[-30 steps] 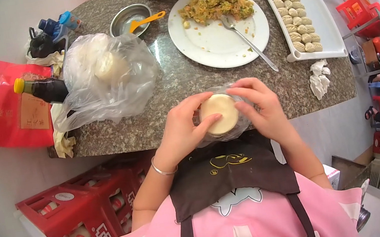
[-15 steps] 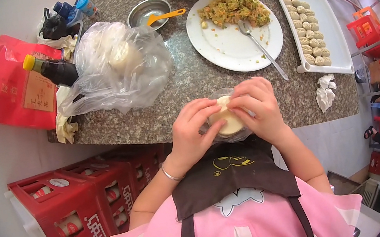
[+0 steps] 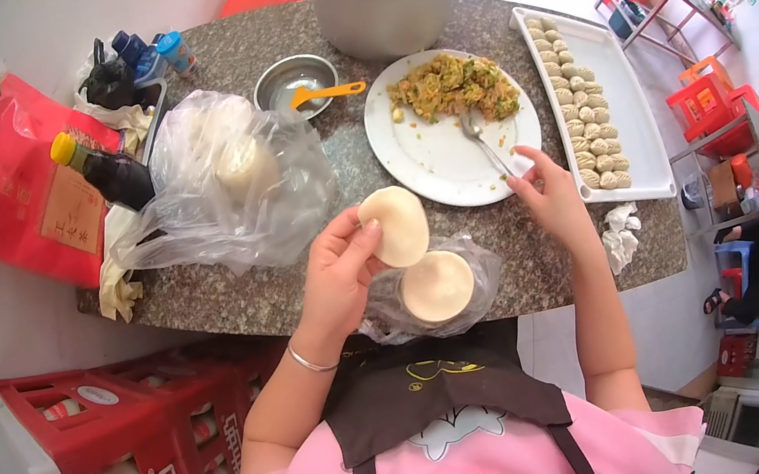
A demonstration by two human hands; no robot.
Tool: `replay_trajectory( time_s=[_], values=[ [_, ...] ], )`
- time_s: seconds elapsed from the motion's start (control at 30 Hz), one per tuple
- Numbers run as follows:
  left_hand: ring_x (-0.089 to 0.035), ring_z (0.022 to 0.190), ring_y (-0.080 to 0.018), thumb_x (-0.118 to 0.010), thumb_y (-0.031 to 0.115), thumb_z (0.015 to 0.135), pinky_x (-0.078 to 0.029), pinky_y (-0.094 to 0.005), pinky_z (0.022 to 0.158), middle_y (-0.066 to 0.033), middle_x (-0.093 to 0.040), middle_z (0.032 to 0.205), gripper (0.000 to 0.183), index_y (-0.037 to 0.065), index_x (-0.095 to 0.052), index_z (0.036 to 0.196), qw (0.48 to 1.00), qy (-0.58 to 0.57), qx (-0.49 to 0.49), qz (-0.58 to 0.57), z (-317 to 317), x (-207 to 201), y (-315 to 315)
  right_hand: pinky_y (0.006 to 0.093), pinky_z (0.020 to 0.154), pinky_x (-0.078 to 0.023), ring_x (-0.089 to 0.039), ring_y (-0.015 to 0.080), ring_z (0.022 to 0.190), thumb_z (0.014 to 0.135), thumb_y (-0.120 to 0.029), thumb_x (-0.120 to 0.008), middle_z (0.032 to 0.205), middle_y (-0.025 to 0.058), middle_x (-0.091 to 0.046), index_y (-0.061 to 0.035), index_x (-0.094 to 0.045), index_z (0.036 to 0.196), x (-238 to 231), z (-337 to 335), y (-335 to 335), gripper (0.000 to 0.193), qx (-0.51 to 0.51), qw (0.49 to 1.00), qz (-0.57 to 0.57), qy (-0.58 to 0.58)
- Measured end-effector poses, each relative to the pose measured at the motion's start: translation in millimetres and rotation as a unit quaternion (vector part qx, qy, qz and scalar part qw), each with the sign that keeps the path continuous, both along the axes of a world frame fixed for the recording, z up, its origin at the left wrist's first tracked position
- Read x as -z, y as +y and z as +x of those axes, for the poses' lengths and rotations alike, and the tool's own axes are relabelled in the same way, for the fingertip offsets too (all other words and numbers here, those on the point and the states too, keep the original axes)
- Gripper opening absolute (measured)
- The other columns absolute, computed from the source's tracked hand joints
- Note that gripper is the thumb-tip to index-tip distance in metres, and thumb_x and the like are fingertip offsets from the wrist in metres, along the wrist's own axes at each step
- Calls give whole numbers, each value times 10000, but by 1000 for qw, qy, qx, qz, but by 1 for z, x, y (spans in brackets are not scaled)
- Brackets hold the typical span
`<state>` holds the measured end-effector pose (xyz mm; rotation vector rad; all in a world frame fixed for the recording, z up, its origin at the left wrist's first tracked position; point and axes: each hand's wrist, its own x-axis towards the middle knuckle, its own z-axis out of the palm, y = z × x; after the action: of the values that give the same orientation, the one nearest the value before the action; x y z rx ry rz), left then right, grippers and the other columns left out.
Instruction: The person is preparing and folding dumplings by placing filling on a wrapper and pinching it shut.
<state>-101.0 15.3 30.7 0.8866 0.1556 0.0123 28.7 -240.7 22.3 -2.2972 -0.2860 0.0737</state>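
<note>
My left hand (image 3: 342, 269) pinches a round, pale dumpling wrapper (image 3: 396, 227) by its edge and holds it up. Just below it, a stack of wrappers (image 3: 437, 286) lies on a crumpled clear plastic bag at the counter's near edge. My right hand (image 3: 556, 206) reaches over the handle of a metal spoon (image 3: 486, 145), thumb and forefinger apart; whether they touch the handle is hard to see. The spoon's bowl rests against chopped filling (image 3: 453, 87) on a large white plate (image 3: 408, 168).
A white tray (image 3: 635, 121) of pleated dumplings (image 3: 580, 105) stands right, with crumpled tissue (image 3: 620, 237) near it. Behind the plate is a metal pot (image 3: 387, 22) of filling. Leftward are a metal bowl (image 3: 282, 76) with an orange spoon, a plastic bag (image 3: 291, 197), a dark bottle (image 3: 115, 175) and a red bag (image 3: 24, 178).
My hands have parted from the wrapper stack. The left has lifted one wrapper off and moved left; the right has gone forward to the spoon handle. The view has shifted, showing the pot's inside.
</note>
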Motion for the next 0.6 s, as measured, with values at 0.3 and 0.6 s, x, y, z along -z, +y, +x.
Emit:
replay_trajectory(
  time_s=[0.3,0.6],
  values=[
    [-640,930,-157,-536,161,937,-526,-311,812,-77,-651,1010,237,-3,-569,1104,994,60,-45,-83,5,18,14,367,622,-457,-587,269,653,845,-67,-556,724,153,-595,-15,-633,1088,-32,53,5,261,10,968,-24,-251],
    [-599,1052,-214,-474,109,952,-513,-360,902,-122,-583,1163,291,-28,-484,1209,983,76,-25,-163,4,43,19,381,615,-462,-586,304,652,846,-44,-564,719,157,-583,-51,-643,1099,4,20,13,265,-16,977,-64,-201]
  ],
)
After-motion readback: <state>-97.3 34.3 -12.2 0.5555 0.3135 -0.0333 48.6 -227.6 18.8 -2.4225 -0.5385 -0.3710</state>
